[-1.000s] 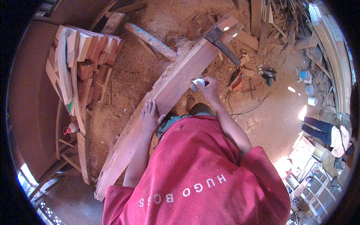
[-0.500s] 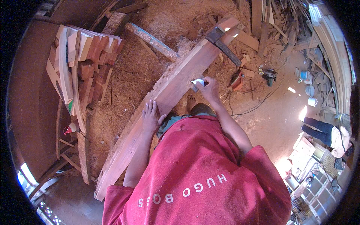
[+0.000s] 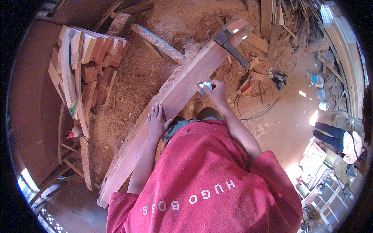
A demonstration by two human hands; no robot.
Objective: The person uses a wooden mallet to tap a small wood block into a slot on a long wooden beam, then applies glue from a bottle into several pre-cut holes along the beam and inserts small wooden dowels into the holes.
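A long reddish wooden beam [image 3: 182, 87] runs diagonally in front of me, from lower left to upper right. My left hand [image 3: 156, 122] rests open on its upper face, fingers extended. At the beam's near edge, farther right, my right hand [image 3: 217, 94] is closed around a small white object [image 3: 205, 85]. Its exact kind cannot be made out; the fingers cover part of it. A dark tool with a thick block and a long straight bar [image 3: 237, 53] lies across the beam's far end.
Stacked boards [image 3: 93, 58] stand at left. An orange power tool [image 3: 245, 84] and another dark tool [image 3: 278, 79] lie right of the beam, with a cable [image 3: 264, 112] nearby. Sawdust and offcuts cover the floor. Another person [image 3: 342, 141] is at far right, near white buckets [image 3: 321, 94].
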